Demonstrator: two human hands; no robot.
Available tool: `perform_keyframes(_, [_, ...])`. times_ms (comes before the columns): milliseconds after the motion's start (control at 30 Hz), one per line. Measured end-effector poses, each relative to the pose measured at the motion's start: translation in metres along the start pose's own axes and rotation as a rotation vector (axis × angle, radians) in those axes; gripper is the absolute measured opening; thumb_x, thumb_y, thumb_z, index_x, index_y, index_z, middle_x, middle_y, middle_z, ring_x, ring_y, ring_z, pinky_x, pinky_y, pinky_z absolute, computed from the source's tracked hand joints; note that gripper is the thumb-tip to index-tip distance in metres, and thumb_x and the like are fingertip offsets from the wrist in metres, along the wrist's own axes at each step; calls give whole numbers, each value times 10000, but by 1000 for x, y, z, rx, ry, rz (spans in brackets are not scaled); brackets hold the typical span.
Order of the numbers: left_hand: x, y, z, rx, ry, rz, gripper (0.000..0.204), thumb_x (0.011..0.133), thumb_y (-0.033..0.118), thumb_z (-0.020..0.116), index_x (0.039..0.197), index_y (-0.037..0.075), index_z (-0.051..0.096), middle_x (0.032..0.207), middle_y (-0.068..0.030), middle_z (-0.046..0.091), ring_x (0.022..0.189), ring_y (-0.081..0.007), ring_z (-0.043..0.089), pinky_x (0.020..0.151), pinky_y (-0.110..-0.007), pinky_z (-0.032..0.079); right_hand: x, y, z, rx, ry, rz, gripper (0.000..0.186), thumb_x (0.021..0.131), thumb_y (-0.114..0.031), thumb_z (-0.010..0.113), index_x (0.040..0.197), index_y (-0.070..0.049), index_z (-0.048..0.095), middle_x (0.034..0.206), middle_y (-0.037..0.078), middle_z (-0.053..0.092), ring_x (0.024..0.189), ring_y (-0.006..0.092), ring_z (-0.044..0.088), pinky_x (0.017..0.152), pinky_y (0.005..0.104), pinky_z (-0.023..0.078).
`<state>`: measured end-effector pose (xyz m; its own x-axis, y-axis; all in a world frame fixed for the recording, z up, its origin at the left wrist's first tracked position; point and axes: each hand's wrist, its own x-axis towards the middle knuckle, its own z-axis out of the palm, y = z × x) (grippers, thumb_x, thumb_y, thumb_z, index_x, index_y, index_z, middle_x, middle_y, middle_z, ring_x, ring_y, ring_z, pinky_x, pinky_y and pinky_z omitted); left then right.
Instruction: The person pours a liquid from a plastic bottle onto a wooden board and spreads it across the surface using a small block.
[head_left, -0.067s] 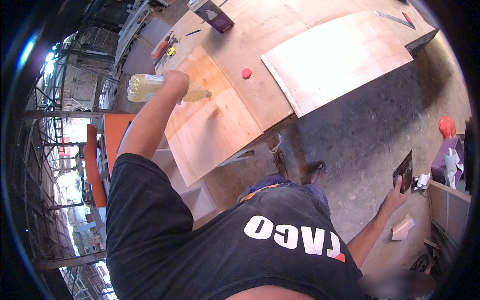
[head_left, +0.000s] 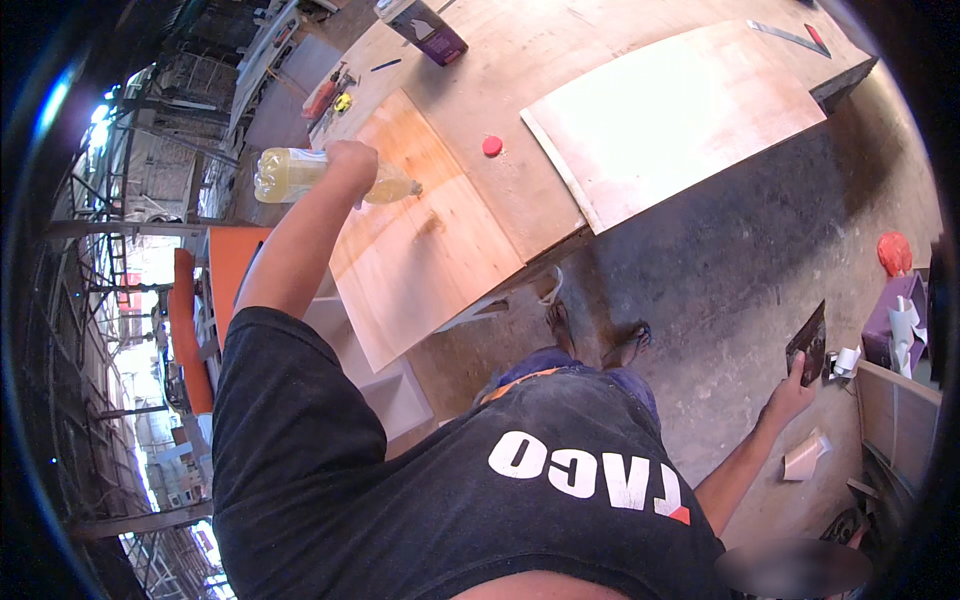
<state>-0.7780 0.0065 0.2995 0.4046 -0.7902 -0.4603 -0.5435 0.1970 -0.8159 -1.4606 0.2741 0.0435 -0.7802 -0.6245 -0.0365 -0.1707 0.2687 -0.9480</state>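
One left hand [head_left: 350, 165] wrapped around tilted yellowish bottle [head_left: 300, 175] over plywood sheet [head_left: 420, 250], right hand [head_left: 790, 395] gripping dark scraper [head_left: 808, 343]

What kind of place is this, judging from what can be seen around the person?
Probably a carpentry workshop, partly open to the outside. Plywood sheets lie on a big wooden workbench, the left hand tips a plastic bottle of yellowish liquid over a board, and the floor is bare concrete.

Workbench [head_left: 520, 70] bears plywood panels [head_left: 680, 110], red cap [head_left: 492, 146]
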Motion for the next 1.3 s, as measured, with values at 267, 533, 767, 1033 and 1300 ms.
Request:
perform_keyframes(267, [-15,9,-14,12,-30,-8,598,636,241,984,1193,168,783,1230,-61,760,1161,-261,716,907,-435,545,10,-6,-5,-20,-18,23,364,994,-188,716,1204,109,700,1131,127,744,1006,206,690,934,337,524])
perform_keyframes(533, [1,0,10,-33,41,12,569,592,237,996,1122,157,806,1171,-85,774,1128,-287,722,889,-452,547,1,-12,4,14,-54,-46,366,996,-179,710,1222,109,691,1154,137,739,1034,207,685,951,336,518])
perform_keyframes(767, [20,-11,42,-76,78,75,596,557,260,995,1115,193,796,1143,-93,773,1105,-304,718,867,-484,537,-36,-33,19,13,-41,-72,349,1004,-183,699,1219,92,691,1149,124,736,1026,203,677,951,335,512])
perform_keyframes(1033, [27,-19,75,-145,239,127,498,626,259,968,1090,198,798,1097,-56,779,1088,-280,721,866,-461,521,-101,-56,38,-6,-19,-69,341,1006,-173,693,1225,88,699,1149,123,741,1030,191,681,948,328,514])
perform_keyframes(1300, [36,-29,101,-228,276,176,484,658,285,955,1110,212,797,1093,-61,782,1094,-265,720,867,-453,522,-162,-69,59,-2,-20,-33,346,999,-185,708,1214,87,699,1107,110,740,1001,182,677,930,324,514])
